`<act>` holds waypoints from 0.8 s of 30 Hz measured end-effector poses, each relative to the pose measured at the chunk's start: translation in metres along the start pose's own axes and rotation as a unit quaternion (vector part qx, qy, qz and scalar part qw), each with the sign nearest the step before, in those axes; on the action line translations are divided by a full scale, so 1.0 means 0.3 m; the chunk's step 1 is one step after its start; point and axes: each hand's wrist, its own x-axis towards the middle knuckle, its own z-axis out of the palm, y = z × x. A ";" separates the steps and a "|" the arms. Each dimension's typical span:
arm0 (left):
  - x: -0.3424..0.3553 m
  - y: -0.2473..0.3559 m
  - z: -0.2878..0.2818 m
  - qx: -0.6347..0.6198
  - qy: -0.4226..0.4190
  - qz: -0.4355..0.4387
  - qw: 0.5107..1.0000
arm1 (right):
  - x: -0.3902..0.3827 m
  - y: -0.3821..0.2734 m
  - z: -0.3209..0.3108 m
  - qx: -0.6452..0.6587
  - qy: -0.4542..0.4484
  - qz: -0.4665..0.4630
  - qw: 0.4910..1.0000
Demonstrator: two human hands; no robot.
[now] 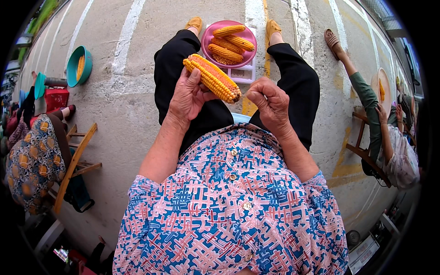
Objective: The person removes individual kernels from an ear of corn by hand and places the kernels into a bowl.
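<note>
In my left hand is an ear of yellow corn, tilted with its dark-tipped end toward the right. A band of kernels is gone along its upper side, and the reddish cob shows there. My right hand is closed beside that dark end, a small gap away; whatever its fingers hold, if anything, is hidden. Ahead, between my feet, a pink basin carries several whole ears of corn with loose kernels at its near side. The basin rests on a low white and pale pink stand.
On the left, a person sits on a wooden chair, near a teal basin with corn and a red container. To the right, another person sits by a pale basin. White lines cross the concrete ground.
</note>
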 end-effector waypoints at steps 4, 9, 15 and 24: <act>-0.001 0.002 -0.012 -0.021 -0.003 -0.003 1.000 | 0.009 -0.006 -0.081 -0.031 0.053 0.042 0.997; -0.004 0.003 -0.017 -0.031 -0.009 0.001 0.999 | -0.038 0.135 -0.410 -0.035 0.286 0.127 0.949; 0.030 -0.012 -0.007 -0.018 -0.034 -0.028 0.999 | -0.763 0.620 -1.076 -0.460 -0.062 0.490 0.738; 0.008 -0.010 0.018 0.042 0.028 -0.005 0.999 | -0.787 0.555 -0.865 -0.360 -0.024 0.653 0.666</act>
